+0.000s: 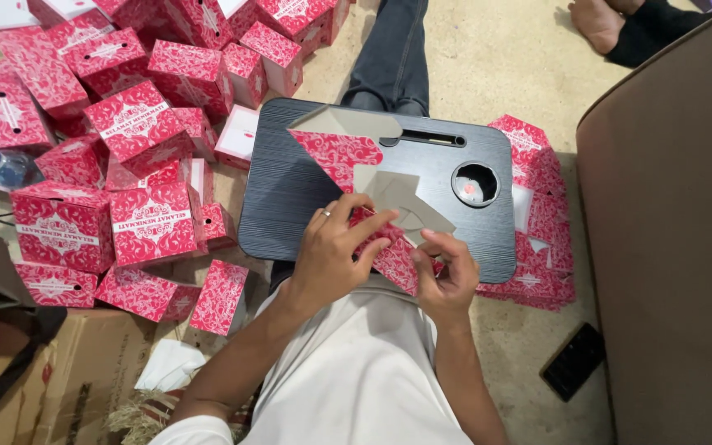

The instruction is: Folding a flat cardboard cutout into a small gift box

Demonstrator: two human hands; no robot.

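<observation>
A dark ridged lap counter (290, 198) sits on the tan floor (504, 58), open floor beyond its far edge. Left of the counter, a heap of folded red-and-white patterned boxes (125, 156) crowds in; right of it lies a stack of flat box blanks (541, 214), partly hidden. On the counter's near edge, a red unfolded box blank (364, 194) shows its grey inside. The left hand (331, 255) and right hand (447, 276), set apart, both pinch its near flaps.
</observation>
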